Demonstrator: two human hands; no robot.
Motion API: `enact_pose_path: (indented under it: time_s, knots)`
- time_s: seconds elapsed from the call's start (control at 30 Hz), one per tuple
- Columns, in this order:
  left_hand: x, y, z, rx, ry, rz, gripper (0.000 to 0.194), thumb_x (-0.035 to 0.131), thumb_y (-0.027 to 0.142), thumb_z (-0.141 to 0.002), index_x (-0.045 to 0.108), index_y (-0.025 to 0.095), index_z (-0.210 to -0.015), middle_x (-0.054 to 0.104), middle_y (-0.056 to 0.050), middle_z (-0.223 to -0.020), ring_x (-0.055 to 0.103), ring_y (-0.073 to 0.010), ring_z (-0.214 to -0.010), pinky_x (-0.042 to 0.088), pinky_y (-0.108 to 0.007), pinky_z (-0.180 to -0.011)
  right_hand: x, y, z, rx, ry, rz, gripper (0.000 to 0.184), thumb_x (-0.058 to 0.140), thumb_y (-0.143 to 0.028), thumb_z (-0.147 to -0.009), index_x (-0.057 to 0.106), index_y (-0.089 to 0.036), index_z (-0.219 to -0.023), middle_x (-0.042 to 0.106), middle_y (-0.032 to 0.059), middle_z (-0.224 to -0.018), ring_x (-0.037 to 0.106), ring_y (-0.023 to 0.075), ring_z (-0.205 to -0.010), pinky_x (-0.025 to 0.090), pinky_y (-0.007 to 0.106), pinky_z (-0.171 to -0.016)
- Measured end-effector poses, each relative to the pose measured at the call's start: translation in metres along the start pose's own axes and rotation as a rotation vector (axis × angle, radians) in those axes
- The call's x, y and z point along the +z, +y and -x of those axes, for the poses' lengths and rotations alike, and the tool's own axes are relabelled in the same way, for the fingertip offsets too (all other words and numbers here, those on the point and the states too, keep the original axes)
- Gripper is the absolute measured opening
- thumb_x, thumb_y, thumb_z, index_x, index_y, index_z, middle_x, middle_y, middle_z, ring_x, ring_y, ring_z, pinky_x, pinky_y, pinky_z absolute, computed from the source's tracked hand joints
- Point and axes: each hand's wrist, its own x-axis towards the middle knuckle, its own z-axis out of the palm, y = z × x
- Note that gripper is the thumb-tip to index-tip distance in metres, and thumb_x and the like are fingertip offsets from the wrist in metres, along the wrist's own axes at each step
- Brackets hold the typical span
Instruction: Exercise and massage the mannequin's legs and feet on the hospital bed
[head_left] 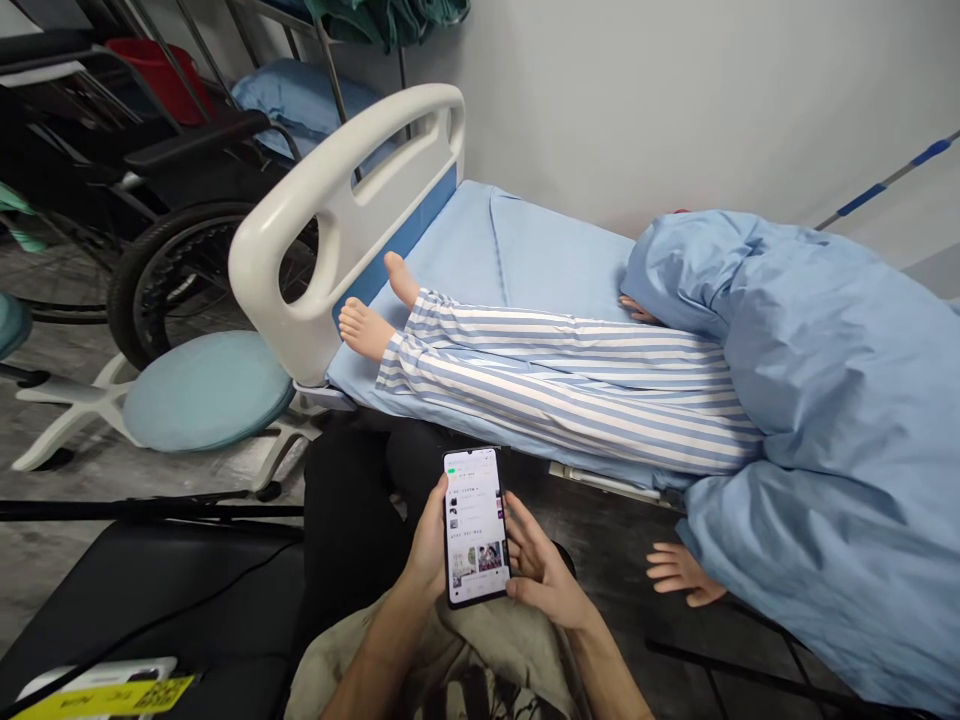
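Fingers of the left hand (427,550) grip one long edge of a slim, black-rimmed, rectangular smartphone (475,535), while those of the right hand (551,585) clasp the other, its thumb at the lower corner. The phone is above the person's lap, lit screen facing up, presumably for easy viewing; two hands likely steady it. Beyond, blue-and-white striped fabric trousers (570,370) lie lengthwise along a light-blue-sheeted bed (555,240), apparently to fit it.

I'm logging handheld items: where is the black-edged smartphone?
In the head view, the black-edged smartphone is low at centre, held between the left hand and right hand.
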Motion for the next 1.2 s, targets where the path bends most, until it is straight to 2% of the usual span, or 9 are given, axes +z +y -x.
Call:
enact_pose_path:
  time_s: [0.27,0.4,0.57,0.77,0.93,1.07,1.2]
  knots:
    - [-0.001,0.001,0.000,-0.037,-0.003,-0.008,0.047,0.053,0.045,-0.081,0.062,0.010,-0.110,0.072,-0.012,-0.094,0.067,-0.0272,-0.085,0.049,-0.040,-0.083,0.001,0.001,-0.001,-0.029,-0.009,0.038,0.088,0.069,-0.031,-0.075,0.015,-0.034,-0.145,0.020,0.0116,-0.151,0.045,0.0216,-0.122,0.038,0.039,-0.095]
    - [0.000,0.001,0.000,-0.053,-0.028,0.038,0.047,0.053,0.044,-0.081,0.061,0.009,-0.111,0.071,-0.013,-0.095,0.067,-0.0278,-0.087,0.049,-0.041,-0.083,0.000,0.003,-0.003,-0.037,0.005,0.013,0.088,0.071,-0.033,-0.073,0.018,-0.032,-0.144,0.027,0.0132,-0.148,0.046,0.0225,-0.121,0.038,0.039,-0.096]
    - [0.002,-0.001,-0.001,-0.043,-0.002,0.042,0.043,0.054,0.042,-0.080,0.063,0.009,-0.106,0.071,-0.014,-0.093,0.067,-0.0272,-0.086,0.049,-0.040,-0.082,0.005,0.001,-0.011,-0.096,0.113,0.042,0.075,0.069,-0.036,-0.075,0.030,-0.027,-0.139,0.041,0.0127,-0.139,0.047,0.0238,-0.121,0.036,0.040,-0.098]
    - [0.007,-0.010,0.002,-0.045,0.039,0.016,0.038,0.056,0.041,-0.078,0.064,0.010,-0.098,0.071,-0.011,-0.086,0.067,-0.0249,-0.080,0.049,-0.038,-0.081,0.014,-0.006,-0.020,-0.095,0.264,0.030,0.069,0.066,-0.035,-0.077,0.033,-0.028,-0.137,0.052,0.0098,-0.130,0.054,0.0245,-0.112,0.040,0.041,-0.095]
    - [0.005,-0.015,0.003,0.039,0.056,-0.057,0.023,0.062,0.027,-0.071,0.065,0.013,-0.089,0.071,-0.007,-0.080,0.066,-0.0217,-0.074,0.048,-0.032,-0.075,0.014,-0.003,-0.020,-0.105,0.311,0.007,0.068,0.068,-0.036,-0.074,0.038,-0.025,-0.134,0.055,0.0097,-0.127,0.052,0.0269,-0.115,0.036,0.045,-0.100]
    - [-0.001,-0.016,0.002,0.102,0.048,-0.102,0.017,0.059,0.014,-0.064,0.065,0.013,-0.080,0.070,-0.005,-0.072,0.063,-0.0194,-0.066,0.046,-0.029,-0.066,0.012,0.000,-0.020,-0.118,0.324,-0.011,0.063,0.069,-0.034,-0.073,0.044,-0.026,-0.130,0.055,0.0078,-0.128,0.052,0.0269,-0.115,0.037,0.044,-0.100]
    - [-0.003,-0.017,0.002,0.080,0.116,-0.093,0.016,0.060,0.016,-0.063,0.064,0.013,-0.078,0.066,-0.003,-0.066,0.062,-0.0184,-0.064,0.045,-0.030,-0.066,0.012,0.001,-0.020,-0.102,0.338,-0.022,0.063,0.070,-0.036,-0.071,0.046,-0.025,-0.129,0.056,0.0080,-0.127,0.052,0.0280,-0.114,0.038,0.045,-0.098]
